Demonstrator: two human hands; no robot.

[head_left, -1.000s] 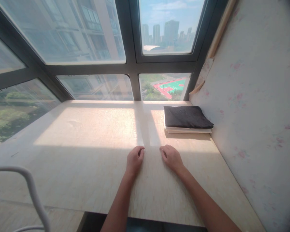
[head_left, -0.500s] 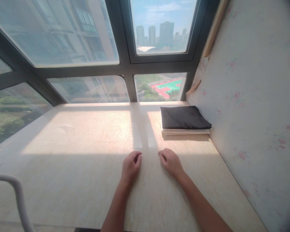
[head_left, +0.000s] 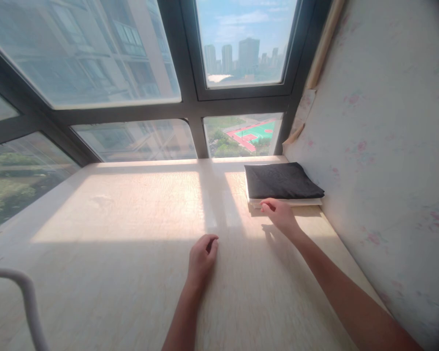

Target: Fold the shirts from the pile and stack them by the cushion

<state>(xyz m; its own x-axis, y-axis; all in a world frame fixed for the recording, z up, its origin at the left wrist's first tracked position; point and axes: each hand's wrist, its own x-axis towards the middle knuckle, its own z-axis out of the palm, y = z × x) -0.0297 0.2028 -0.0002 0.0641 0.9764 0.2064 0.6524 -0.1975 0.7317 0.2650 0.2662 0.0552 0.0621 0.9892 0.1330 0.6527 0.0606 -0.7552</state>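
Note:
My left hand [head_left: 202,258] rests on the pale wood-grain surface [head_left: 113,287], its fingers curled in toward the thumb with nothing visible in them. Raised over the surface, my right hand [head_left: 281,217] casts a shadow below it. Its fingers are also curled and hold nothing that I can see. Just beyond its fingertips lies a folded black cloth [head_left: 281,179], flat on top of a white folded layer [head_left: 305,202]. Part of the white edge is hidden behind my right hand, and whether the fingers touch it I cannot tell.
Dark-framed windows [head_left: 120,113] close off the far and left sides. A flower-patterned wall [head_left: 388,185] runs along the right, close to the cloth stack. At the lower left a curved pale tube [head_left: 27,297] rises into view. Sunlight falls across the surface's far half.
My right hand has lifted and moved forward and right, from the middle of the surface to the near edge of the cloth stack. My left hand has stayed on the surface.

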